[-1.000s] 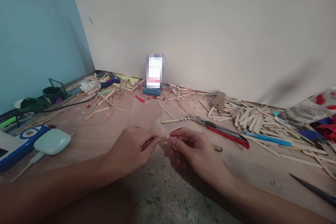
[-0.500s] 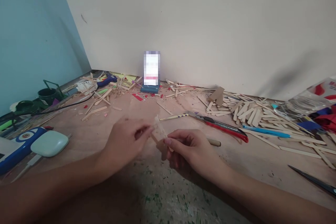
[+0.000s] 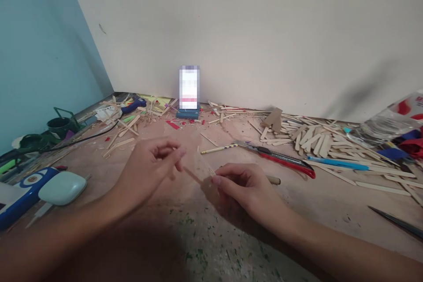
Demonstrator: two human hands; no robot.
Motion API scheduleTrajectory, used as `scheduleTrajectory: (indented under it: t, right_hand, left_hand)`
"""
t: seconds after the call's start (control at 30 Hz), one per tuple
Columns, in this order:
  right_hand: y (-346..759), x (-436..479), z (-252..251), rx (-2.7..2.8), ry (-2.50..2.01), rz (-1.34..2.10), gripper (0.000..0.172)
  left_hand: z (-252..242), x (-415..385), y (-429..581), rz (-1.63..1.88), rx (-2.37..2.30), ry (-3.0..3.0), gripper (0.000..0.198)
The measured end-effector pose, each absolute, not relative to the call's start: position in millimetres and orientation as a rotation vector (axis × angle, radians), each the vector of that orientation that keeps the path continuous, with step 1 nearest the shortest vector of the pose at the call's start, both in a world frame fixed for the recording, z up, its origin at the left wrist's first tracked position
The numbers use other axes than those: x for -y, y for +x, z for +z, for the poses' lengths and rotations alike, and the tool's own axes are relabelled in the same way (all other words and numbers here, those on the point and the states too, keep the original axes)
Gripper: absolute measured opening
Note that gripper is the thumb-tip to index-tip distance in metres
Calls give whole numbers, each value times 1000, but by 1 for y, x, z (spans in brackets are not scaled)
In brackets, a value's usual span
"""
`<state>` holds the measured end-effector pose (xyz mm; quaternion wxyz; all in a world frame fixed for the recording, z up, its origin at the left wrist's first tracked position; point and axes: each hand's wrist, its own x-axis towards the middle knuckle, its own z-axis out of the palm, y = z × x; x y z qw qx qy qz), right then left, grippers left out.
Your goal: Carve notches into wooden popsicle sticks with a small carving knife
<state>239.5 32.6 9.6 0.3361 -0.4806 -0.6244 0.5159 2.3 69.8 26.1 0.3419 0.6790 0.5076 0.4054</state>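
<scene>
My right hand pinches the near end of a thin pale wooden stick piece between thumb and forefinger. The piece slants up and to the left above the table, its far end faint against the tabletop. To its left, apart from it, is my left hand, with thumb and forefinger pinched together. Anything between those fingertips is too small to make out. Just beyond the hands lie a patterned pencil and a red and black box cutter. A brown rod end shows behind my right hand.
Craft sticks are heaped at right, with a blue pen and scissors nearer. A lit phone stands by the wall. A glue gun lies back left; a pale green rounded case sits at left.
My left hand has drawn away to the left from the stick piece. My right hand has shifted slightly right, still pinching it, and the piece appears thinner, seen more edge-on.
</scene>
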Motion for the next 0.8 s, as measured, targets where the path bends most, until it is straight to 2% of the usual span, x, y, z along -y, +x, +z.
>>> scheduleTrajectory:
  t: [0.07,0.2,0.37,0.57,0.8]
  right_hand:
    - [240,-32,12,1720,-1249,1206,32]
    - [240,-31,13,1834,-1239,913,38]
    - [240,-27,11,1867,-1189,648,19]
    - [241,-16,6,1878,-1027,366,8]
    - [244,-23,5,2000,-933,205,15]
  left_hand:
    - [29,-61,3,1013,-1235,1717,33]
    - [26,-48,5,998,-1090,1562,28]
    - [21,-48,7,939,-1066,1541,28]
    - [17,-41,14,904,-1168,1832,30]
    - [10,-33,19,843,-1153,1922,28]
